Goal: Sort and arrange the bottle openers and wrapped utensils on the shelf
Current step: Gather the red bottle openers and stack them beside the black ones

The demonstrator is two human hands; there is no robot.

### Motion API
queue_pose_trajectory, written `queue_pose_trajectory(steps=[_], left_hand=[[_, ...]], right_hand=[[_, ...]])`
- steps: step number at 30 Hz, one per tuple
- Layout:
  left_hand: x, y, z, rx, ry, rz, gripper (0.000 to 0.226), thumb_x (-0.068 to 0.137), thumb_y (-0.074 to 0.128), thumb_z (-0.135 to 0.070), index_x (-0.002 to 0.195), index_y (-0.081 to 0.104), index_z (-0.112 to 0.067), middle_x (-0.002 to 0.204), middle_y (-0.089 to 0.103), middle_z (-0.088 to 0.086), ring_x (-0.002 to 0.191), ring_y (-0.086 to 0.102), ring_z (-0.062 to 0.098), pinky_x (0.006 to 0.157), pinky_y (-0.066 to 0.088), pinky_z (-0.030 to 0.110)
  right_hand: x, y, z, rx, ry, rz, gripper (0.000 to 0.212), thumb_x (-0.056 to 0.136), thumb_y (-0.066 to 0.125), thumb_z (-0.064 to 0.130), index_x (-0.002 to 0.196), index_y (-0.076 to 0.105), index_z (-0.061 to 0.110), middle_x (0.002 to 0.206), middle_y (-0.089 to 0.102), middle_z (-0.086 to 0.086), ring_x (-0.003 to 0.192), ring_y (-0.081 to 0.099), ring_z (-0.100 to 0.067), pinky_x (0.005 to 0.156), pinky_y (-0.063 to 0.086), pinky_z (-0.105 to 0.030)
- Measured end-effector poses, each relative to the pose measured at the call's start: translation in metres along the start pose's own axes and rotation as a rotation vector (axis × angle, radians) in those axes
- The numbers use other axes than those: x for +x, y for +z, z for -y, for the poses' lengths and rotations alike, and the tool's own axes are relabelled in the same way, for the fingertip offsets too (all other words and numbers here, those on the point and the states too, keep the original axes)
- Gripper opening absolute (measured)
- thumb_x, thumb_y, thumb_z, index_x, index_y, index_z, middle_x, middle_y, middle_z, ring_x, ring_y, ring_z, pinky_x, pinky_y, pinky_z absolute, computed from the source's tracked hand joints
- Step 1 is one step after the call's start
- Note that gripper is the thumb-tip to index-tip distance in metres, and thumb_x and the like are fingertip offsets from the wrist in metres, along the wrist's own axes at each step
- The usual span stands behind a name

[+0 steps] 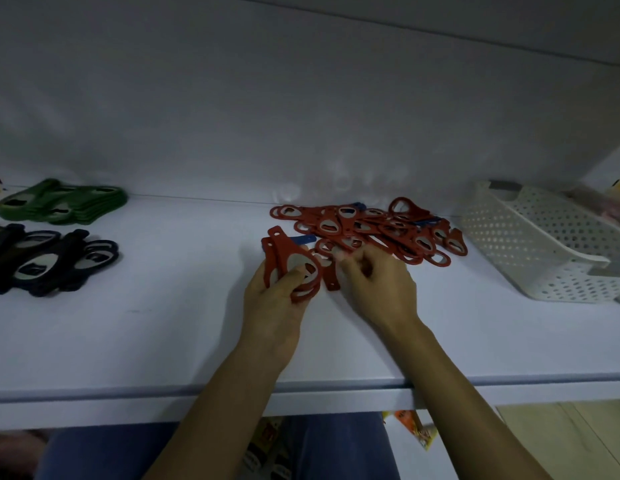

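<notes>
Your left hand grips a stack of red openers at frame centre. Your right hand, fingers curled and blurred, touches the red pile just above; I cannot tell whether it pinches one.

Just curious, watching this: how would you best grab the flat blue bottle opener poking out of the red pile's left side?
Pinch the flat blue bottle opener by its free end, coming from the left. Only that end lies bare on the white shelf; the rest is buried under the pile of red plastic bottle openers, so sliding it out sideways probably disturbs least.
</notes>
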State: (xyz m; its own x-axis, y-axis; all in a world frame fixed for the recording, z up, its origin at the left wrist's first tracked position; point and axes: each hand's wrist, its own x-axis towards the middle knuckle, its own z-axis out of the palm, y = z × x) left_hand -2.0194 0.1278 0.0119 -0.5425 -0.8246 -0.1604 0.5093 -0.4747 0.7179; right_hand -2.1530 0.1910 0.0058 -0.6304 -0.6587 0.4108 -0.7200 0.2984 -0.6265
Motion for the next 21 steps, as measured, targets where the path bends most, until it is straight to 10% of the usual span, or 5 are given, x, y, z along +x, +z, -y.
queue_pose_trajectory(steps=[9, 16, 21], left_hand=[[-0.001, 0.001, -0.003, -0.065, -0.056, 0.05, 0.046, 0.086, 0.057, 0.003, 0.128, 0.053, -0.014, 0.117, 0.063, 0.011, 0.102, 0.064, 0.029, 0.064, 0.059, 0.036], [0.0, 0.0, -0.005, -0.117, -0.096, 0.105, 0.024, 0.086, 0.056, -0.011, 0.109, 0.062, -0.012, 0.097, 0.073, 0.012, 0.088, 0.071, 0.029, 0.059, 0.057, 0.033], [-0.001, 0.0, 0.002, -0.005, 0.001, 0.122, 0.018, 0.089, 0.057, -0.012, 0.104, 0.066, -0.014, 0.1, 0.073, 0.006, 0.095, 0.068, 0.024, 0.069, 0.059, 0.034]], right_hand=[[-0.003, 0.006, 0.0, -0.386, -0.155, -0.06, 0.031, 0.094, 0.049, 0.032, 0.075, 0.064, 0.013, 0.075, 0.062, 0.0, 0.061, 0.055, -0.016, 0.06, 0.048, -0.028], [0.001, -0.017, 0.015, 0.942, 0.35, -0.11, 0.026, 0.092, 0.06, 0.023, 0.072, 0.061, 0.006, 0.056, 0.061, -0.001, 0.045, 0.055, -0.01, 0.048, 0.05, -0.021], [0.007, -0.028, 0.009, 1.307, 0.464, -0.13, 0.035, 0.09, 0.059, 0.035, 0.061, 0.05, 0.019, 0.049, 0.04, 0.006, 0.042, 0.033, -0.005, 0.04, 0.03, -0.016]])
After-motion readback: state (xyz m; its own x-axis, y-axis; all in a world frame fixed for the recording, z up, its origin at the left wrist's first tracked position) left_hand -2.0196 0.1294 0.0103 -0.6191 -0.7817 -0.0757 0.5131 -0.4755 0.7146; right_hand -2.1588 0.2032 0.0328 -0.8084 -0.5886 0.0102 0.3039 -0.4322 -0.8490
